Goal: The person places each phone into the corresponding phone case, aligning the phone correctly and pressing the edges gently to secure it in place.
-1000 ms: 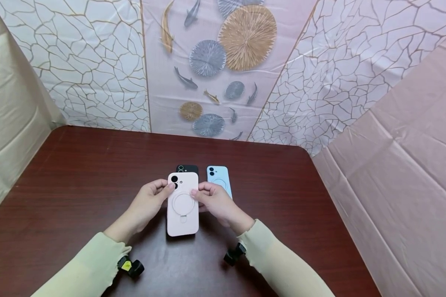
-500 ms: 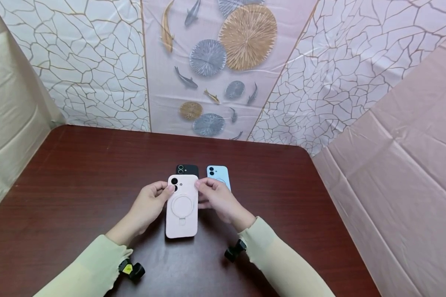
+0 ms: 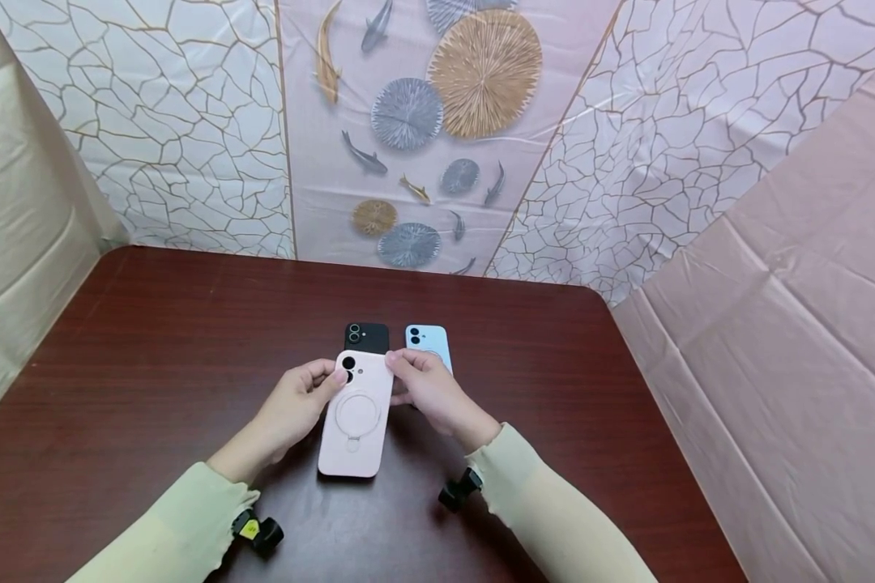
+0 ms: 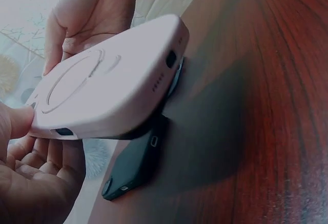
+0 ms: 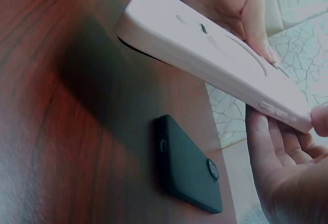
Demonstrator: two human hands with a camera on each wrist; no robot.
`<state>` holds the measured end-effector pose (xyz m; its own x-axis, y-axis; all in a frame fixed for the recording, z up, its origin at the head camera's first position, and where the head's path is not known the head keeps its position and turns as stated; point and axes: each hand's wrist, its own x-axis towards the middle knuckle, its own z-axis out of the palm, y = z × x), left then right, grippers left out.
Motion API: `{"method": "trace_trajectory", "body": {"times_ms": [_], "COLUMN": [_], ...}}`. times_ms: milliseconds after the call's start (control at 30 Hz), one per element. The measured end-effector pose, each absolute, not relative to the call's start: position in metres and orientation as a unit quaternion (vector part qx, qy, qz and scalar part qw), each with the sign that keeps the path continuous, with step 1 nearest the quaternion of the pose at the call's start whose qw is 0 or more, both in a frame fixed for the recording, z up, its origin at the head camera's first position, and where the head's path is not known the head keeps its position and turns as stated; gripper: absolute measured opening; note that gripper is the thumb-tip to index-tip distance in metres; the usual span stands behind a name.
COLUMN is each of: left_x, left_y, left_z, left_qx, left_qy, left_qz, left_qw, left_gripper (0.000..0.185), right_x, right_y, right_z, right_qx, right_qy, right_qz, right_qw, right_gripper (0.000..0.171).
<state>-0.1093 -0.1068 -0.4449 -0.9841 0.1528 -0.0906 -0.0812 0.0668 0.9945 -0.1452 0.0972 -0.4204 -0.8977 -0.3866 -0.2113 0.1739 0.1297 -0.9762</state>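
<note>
A pale pink phone case (image 3: 354,417) with a ring stand on its back is held above the dark wooden table (image 3: 153,340), camera end away from me. My left hand (image 3: 300,397) pinches its upper left edge and my right hand (image 3: 419,385) pinches its upper right corner. The pink case (image 4: 110,83) is lifted clear of the table, its near end tilted down in the wrist views. Under it lies a black phone case (image 3: 367,334), flat on the table (image 5: 189,170). A light blue phone case (image 3: 428,342) lies just right of the black one, partly behind my right hand.
The table (image 3: 153,340) is bounded by patterned sheets at the back and plain sheets at left and right. Small black clamp mounts sit at each wrist, the left one (image 3: 257,529) and the right one (image 3: 458,491).
The pink case has slid toward me and turned, its near end swinging left. More of the black case now shows beyond it. Both hands keep their hold.
</note>
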Motion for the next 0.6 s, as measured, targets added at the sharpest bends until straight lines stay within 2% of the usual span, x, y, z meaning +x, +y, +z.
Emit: {"method": "trace_trajectory", "body": {"times_ms": [267,600], "left_x": [-0.110,-0.115], "left_y": [-0.106,-0.105], "left_z": [-0.449,-0.448], "left_qx": [-0.004,-0.036], "left_qy": [0.715,0.710], "left_qz": [0.692,0.700], "left_qw": [0.097,0.070], "left_gripper": [0.030,0.036], "right_x": [-0.142,-0.142], "right_y": [0.093,0.097], "right_z": [-0.425,-0.432], "right_qx": [-0.033,-0.059], "right_qy": [0.703,0.698], "right_qz": [-0.676,-0.671], "right_qw": [0.217,0.241], "right_gripper": [0.035,0.029]}}
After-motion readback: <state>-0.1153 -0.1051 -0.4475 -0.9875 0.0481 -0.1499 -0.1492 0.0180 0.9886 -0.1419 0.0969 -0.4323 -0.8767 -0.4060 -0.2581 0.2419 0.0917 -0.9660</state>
